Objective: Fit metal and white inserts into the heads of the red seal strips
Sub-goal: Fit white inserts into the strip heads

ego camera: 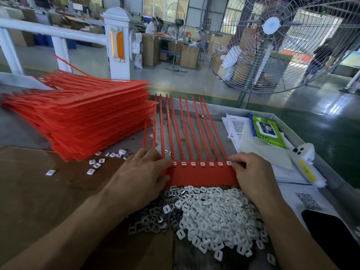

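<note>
The strips (202, 175) lie flat between both hands, I think so the heads stay steady for pressing: the left hand (145, 172) rests open on the left end, and the right hand (251, 172) pinches the last white insert (229, 163). There is no container; loose inserts (212, 215) are piled just before the strips.

Bright daylight pours in from the tall windows (319, 34) at the back right and glares off the glossy green floor (321, 121). Wide-angle distortion bends the edges, and the nearest forearms blur slightly; shadows stay soft.
</note>
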Action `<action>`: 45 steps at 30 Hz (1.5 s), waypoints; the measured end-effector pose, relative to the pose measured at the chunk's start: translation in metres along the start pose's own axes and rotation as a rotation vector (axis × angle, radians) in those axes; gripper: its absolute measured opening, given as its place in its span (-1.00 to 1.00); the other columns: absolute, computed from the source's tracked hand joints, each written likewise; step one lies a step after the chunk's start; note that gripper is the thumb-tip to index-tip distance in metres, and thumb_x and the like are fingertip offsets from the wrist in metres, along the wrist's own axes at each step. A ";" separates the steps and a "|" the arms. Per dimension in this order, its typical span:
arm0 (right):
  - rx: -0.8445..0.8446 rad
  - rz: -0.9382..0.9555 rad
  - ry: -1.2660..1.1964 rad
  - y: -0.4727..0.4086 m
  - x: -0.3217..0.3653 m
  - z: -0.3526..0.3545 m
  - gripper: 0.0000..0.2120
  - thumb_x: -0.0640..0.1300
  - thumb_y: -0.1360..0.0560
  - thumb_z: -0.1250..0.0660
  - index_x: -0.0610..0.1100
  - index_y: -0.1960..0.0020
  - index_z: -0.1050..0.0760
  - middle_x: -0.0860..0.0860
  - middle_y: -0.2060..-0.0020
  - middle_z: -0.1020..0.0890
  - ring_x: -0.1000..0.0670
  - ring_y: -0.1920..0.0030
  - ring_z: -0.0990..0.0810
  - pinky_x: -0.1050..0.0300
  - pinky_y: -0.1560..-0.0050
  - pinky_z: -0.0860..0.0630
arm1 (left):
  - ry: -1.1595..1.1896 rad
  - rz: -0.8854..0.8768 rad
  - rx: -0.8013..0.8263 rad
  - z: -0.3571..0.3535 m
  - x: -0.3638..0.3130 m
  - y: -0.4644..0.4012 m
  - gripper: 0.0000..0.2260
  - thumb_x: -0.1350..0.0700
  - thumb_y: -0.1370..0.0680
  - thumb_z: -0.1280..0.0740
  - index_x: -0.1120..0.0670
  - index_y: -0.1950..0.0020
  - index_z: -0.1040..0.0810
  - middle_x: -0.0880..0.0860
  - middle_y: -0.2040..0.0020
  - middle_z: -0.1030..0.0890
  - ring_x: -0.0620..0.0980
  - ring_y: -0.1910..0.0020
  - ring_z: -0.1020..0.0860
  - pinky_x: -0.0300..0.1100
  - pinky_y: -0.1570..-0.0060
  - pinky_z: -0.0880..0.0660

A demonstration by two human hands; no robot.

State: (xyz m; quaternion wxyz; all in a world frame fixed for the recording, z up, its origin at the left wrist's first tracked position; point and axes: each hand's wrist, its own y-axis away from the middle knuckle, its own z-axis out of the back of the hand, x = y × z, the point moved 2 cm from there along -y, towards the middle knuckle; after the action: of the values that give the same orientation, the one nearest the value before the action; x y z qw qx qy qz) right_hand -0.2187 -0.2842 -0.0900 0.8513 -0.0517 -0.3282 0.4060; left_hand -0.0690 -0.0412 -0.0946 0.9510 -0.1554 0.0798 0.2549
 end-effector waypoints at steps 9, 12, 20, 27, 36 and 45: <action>0.100 0.023 0.152 0.002 -0.002 -0.007 -0.64 -0.34 -0.60 -0.24 -0.05 -0.21 -0.70 -0.07 -0.07 -0.60 -0.08 -0.09 -0.59 0.08 -0.06 -0.49 | -0.001 0.003 0.005 -0.001 0.001 -0.001 -0.59 -0.19 -0.65 -0.16 -0.27 -0.51 -0.29 -0.19 -0.34 -0.38 -0.14 -0.34 -0.25 -0.12 -0.41 -0.27; 0.101 -0.011 0.140 0.000 -0.003 -0.007 -0.65 -0.32 -0.60 -0.25 -0.03 -0.18 -0.71 -0.05 -0.08 -0.60 -0.07 -0.10 -0.59 0.08 -0.05 -0.48 | -0.001 0.000 0.003 -0.001 0.001 -0.001 -0.59 -0.19 -0.65 -0.16 -0.27 -0.52 -0.29 -0.19 -0.34 -0.38 -0.14 -0.34 -0.26 -0.12 -0.42 -0.27; 0.066 -0.028 0.101 0.006 0.002 -0.001 -0.65 -0.31 -0.60 -0.26 0.00 -0.21 -0.69 -0.01 -0.15 -0.67 -0.05 -0.18 -0.61 0.01 -0.18 -0.53 | -0.005 -0.005 -0.009 -0.001 0.001 0.000 -0.59 -0.19 -0.65 -0.15 -0.27 -0.51 -0.30 -0.19 -0.31 -0.39 -0.13 -0.29 -0.27 -0.15 -0.38 -0.28; 0.060 0.004 0.092 0.011 0.002 0.000 -0.65 -0.32 -0.61 -0.26 -0.06 -0.26 -0.68 -0.10 -0.11 -0.66 -0.10 -0.16 -0.60 0.05 -0.17 -0.50 | 0.005 -0.006 -0.002 0.001 0.001 0.002 -0.59 -0.17 -0.65 -0.17 -0.26 -0.51 -0.31 -0.19 -0.33 -0.39 -0.13 -0.35 -0.26 -0.13 -0.41 -0.27; 0.148 -0.020 0.338 0.006 0.015 -0.002 -0.67 -0.23 -0.56 -0.21 -0.02 -0.07 -0.72 -0.06 -0.04 -0.60 -0.10 -0.06 -0.59 -0.01 0.02 -0.57 | 0.005 0.000 -0.002 0.002 0.000 0.002 -0.59 -0.17 -0.66 -0.18 -0.25 -0.51 -0.31 -0.18 -0.32 -0.39 -0.12 -0.35 -0.26 -0.14 -0.40 -0.26; 0.149 -0.060 0.368 0.003 0.021 -0.001 -0.70 -0.20 -0.55 -0.21 0.00 -0.04 -0.72 -0.05 -0.01 -0.62 -0.10 -0.03 -0.59 0.04 0.09 -0.53 | 0.008 0.029 0.014 0.003 -0.003 0.001 -0.59 -0.17 -0.66 -0.18 -0.26 -0.52 -0.32 -0.17 -0.34 -0.39 -0.12 -0.34 -0.26 -0.12 -0.40 -0.29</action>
State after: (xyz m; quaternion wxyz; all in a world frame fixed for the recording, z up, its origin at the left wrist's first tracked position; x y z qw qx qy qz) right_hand -0.2104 -0.2668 -0.0815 0.9100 -0.0519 -0.1376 0.3877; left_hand -0.0717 -0.0413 -0.0914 0.9479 -0.1488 0.0878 0.2676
